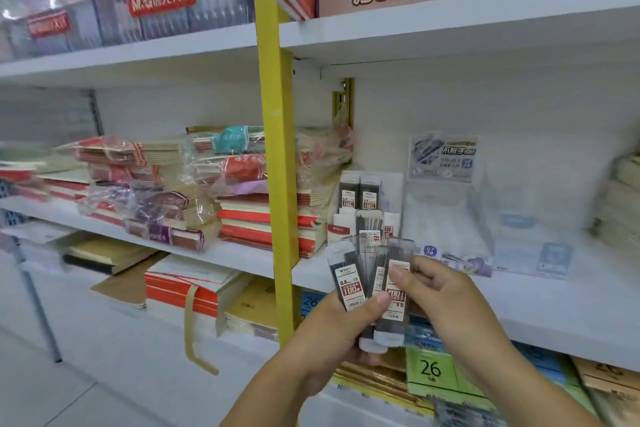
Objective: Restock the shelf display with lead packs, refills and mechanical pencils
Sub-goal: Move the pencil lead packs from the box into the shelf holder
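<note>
I hold a fanned bunch of lead packs (372, 274), slim clear cases with dark leads and red-and-white labels, in front of the shelf edge. My left hand (332, 329) grips the bunch from below, thumb across the labels. My right hand (440, 291) pinches the rightmost pack from the right side. Behind them, on the white shelf (519, 302), a small white display stand (394, 191) holds two upright lead packs (362, 192) and a third one (370, 224) in front. A clear acrylic display box (446, 208) with a blue-and-white header card stands to the right.
A yellow upright post (277, 156) divides the shelving just left of my hands. Wrapped stacks of notebooks (194, 191) fill the shelf to the left. More paper pads (620, 204) sit at the far right. Green price tags reading 26 (431, 369) hang below the shelf edge.
</note>
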